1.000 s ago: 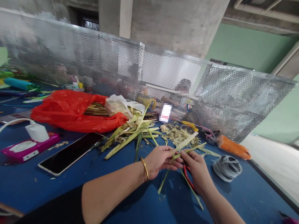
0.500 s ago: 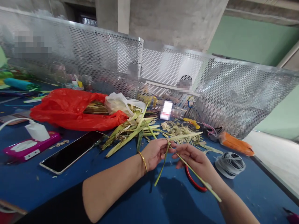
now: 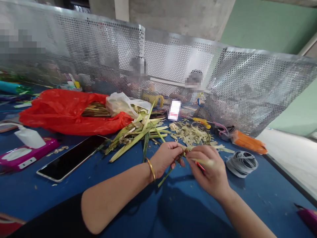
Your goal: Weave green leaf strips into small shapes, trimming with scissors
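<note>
My left hand (image 3: 167,157), with a gold bangle on the wrist, pinches a thin green leaf strip (image 3: 166,173) whose end hangs down toward the blue table (image 3: 153,211). My right hand (image 3: 210,170) is closed on the same pale strip just to the right, fingertips nearly touching the left ones. Red-handled scissors (image 3: 201,167) lie mostly hidden under my right hand. A pile of long green and pale leaves (image 3: 138,134) lies just beyond my hands.
A red plastic bag (image 3: 66,112) with a white bag sits at the back left. A black phone (image 3: 71,158), a pink case with a white charger (image 3: 24,150), leaf trimmings (image 3: 190,132), a grey band coil (image 3: 241,163) and an orange tool (image 3: 249,142) surround me. A perforated metal screen (image 3: 223,82) backs the table.
My right hand moved up and left, bringing the strip's long free end in and folding it against my left fingers. The view tilted slightly downward.
</note>
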The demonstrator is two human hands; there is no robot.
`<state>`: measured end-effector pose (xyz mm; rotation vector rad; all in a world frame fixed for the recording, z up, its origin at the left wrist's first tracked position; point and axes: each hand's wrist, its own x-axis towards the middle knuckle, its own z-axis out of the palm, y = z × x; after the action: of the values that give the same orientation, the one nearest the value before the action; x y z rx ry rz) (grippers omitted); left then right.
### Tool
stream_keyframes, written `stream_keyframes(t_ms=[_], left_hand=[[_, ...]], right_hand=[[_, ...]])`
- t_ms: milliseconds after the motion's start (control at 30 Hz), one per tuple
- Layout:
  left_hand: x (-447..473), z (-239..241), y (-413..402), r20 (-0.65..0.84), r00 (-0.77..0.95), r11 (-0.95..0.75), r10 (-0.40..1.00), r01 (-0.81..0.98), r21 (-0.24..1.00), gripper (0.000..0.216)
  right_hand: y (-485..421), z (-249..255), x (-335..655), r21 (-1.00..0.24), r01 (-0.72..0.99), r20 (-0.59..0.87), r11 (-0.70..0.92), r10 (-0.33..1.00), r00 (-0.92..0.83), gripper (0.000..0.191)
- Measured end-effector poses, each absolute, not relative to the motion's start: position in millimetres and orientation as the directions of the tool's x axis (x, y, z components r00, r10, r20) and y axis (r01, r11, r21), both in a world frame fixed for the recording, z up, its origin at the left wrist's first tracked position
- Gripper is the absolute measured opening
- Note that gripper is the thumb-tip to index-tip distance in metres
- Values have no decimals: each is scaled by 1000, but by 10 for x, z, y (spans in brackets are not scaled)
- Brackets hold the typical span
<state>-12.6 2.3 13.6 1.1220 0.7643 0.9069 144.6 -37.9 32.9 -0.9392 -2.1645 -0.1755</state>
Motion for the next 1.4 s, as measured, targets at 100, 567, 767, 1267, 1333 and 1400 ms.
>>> stream_keyframes(t_ms=[100,567,767,1267,1333,1400], left_hand=[[-147,162,15,-15,584,112,812,-131,985,27],[-207,189,30,-126,722,311,680,-128,942,36],[-189,166,20,-174,699,365,693,-132,921,36],[-71,77,-34,-233,381,310,895,-155,938,43],[-62,80,-50,-214,351,285,912,-165,944,32],[-65,96,-67,-194,341,267,920,-181,946,23]], right_hand=[[-352,318,1472,-422,699,647,578,732,-214,10],[-296,193,1405,-864,435,251,253,966,-63,26],[-302,113,1393,-867,473,156,160,987,-48,23],[-316,121,1365,-704,685,331,190,940,80,19],[-323,124,1359,-649,743,351,165,931,99,18],[-328,134,1357,-593,793,368,140,923,113,16]])
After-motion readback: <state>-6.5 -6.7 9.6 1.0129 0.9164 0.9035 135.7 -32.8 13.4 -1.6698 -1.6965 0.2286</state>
